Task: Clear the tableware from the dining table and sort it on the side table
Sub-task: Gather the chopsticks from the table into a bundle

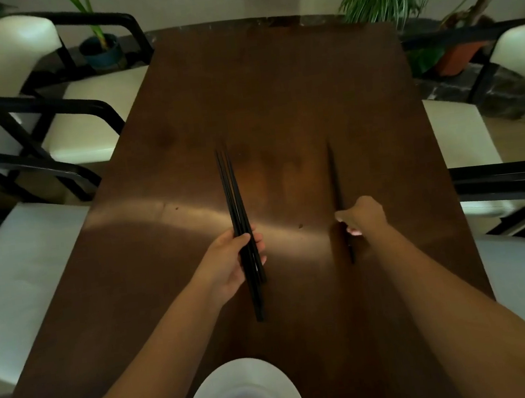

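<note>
Collection step: left hand [229,261] grips a chopstick bundle [240,221] at frame centre, right hand [363,216] pinches another chopstick [335,177] off the worktop [274,83]; next, probably merge both.

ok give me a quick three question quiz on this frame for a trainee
1. True or false: the left hand grips a bundle of chopsticks.
2. Multiple choice: what does the right hand pinch? A) a spoon B) a dark chopstick C) a cup
3. Short answer: what white tableware sits at the near edge of the table?

Key:
1. True
2. B
3. Plates, stacked
</note>
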### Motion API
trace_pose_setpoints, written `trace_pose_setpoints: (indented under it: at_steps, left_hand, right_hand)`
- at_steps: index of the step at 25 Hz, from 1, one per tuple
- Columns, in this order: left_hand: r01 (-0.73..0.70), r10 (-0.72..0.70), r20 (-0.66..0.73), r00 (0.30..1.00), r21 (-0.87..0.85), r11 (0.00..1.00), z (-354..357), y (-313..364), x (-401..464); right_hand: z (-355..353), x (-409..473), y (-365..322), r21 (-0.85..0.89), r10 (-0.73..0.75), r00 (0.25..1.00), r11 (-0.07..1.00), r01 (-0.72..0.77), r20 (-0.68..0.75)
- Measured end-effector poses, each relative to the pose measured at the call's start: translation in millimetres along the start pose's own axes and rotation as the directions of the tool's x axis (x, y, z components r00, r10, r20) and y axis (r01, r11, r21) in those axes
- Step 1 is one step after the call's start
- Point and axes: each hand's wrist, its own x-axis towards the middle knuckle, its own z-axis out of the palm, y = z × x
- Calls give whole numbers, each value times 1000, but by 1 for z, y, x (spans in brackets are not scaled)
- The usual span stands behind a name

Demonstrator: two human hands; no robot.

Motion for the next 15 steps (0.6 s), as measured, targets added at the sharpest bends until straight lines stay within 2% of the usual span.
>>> trace_pose_setpoints:
  at_steps: [2,4,7,9,12,15]
  left_hand:
    - [7,-7,-8,1000,-26,1000,-3,-2,-4]
    - [10,-10,-11,1000,-43,999,-4,-4,-8]
    - [-53,53,-14,998,41,998,-6,-13,-19]
    - [-92,91,21,996,41,995,-9,-17,-27]
    - [-115,116,91,989,-20,993,-16,-19,-40]
    - [-201,198,58,978,43,979,-24,-20,-51]
  right_hand:
    - [17,-35,-7,177,-56,988,984,31,142]
    - [39,-79,-16,297,-200,954,946,128,225]
    - [68,-139,-26,296,-336,894,922,248,297]
    - [78,-162,-30,280,-359,890,918,282,281]
    - [81,-188,-32,194,-421,896,899,392,144]
    - [85,-210,-30,-21,-571,817,819,574,76]
